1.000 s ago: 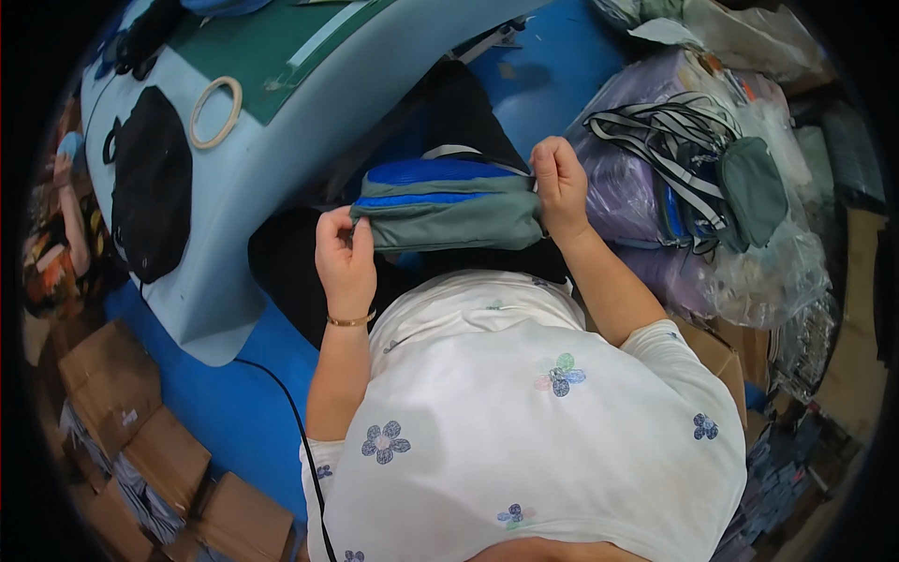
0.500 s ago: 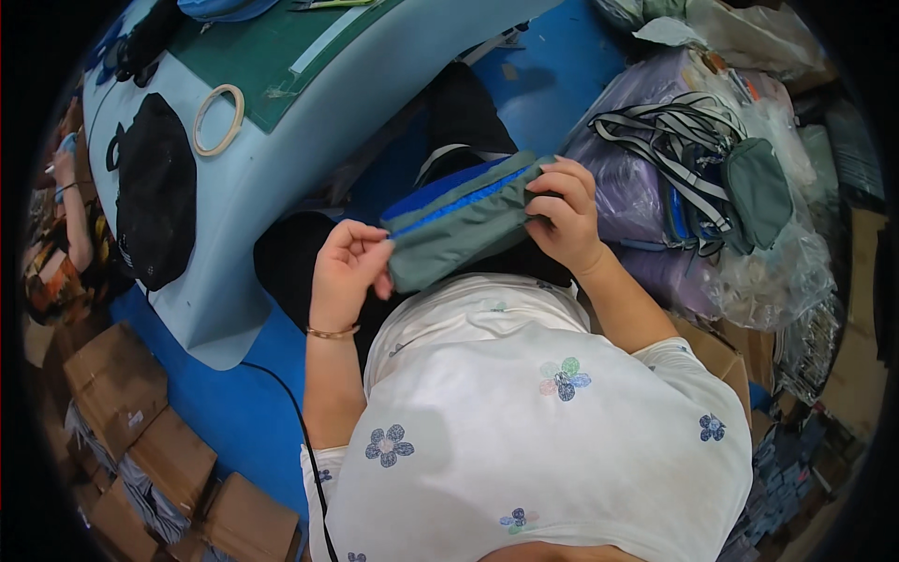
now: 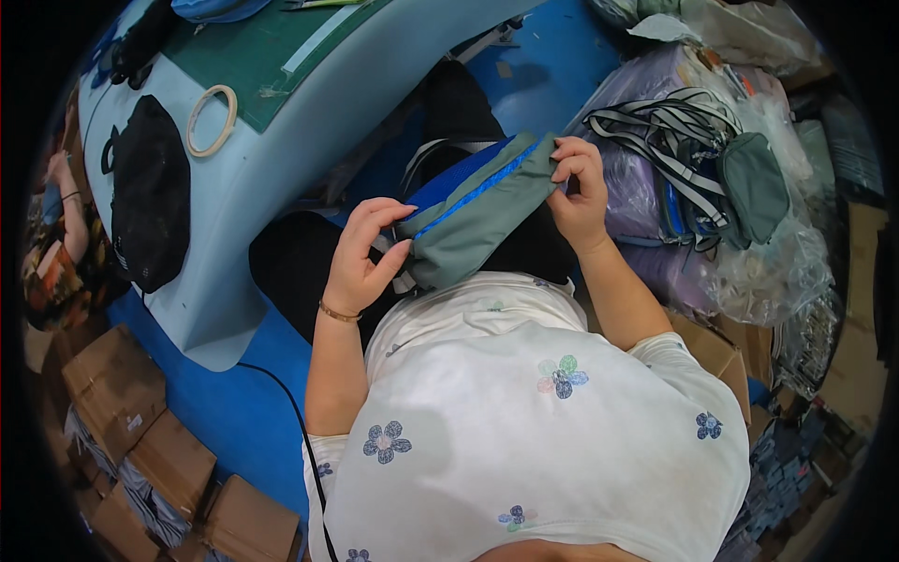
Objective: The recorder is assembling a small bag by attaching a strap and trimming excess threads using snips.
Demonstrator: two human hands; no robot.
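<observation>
A grey-green waist bag (image 3: 487,220) with a bright blue zipper strip and a dark blue mesh side lies across my lap, slanting up to the right. At its left end, my left hand (image 3: 361,248) pinches the corner between thumb and fingers, beside a short piece of pale strap. My right hand (image 3: 581,192) grips the upper right end, its fingers curled over the edge. Part of a black-and-white strap (image 3: 445,148) shows behind the bag, over my dark-trousered leg.
At left is a light blue table (image 3: 225,318) with a black pouch (image 3: 150,192), a tape roll (image 3: 229,122) and a green cutting mat (image 3: 253,56). Grey-green bags with straps (image 3: 754,187) lie on plastic-wrapped bundles at right. Cardboard boxes (image 3: 169,459) stand lower left; another person sits far left.
The bag has tilted, its right end raised, with more of its grey-green face showing. My left hand's fingers have spread and moved along its left end. My right hand has risen slightly.
</observation>
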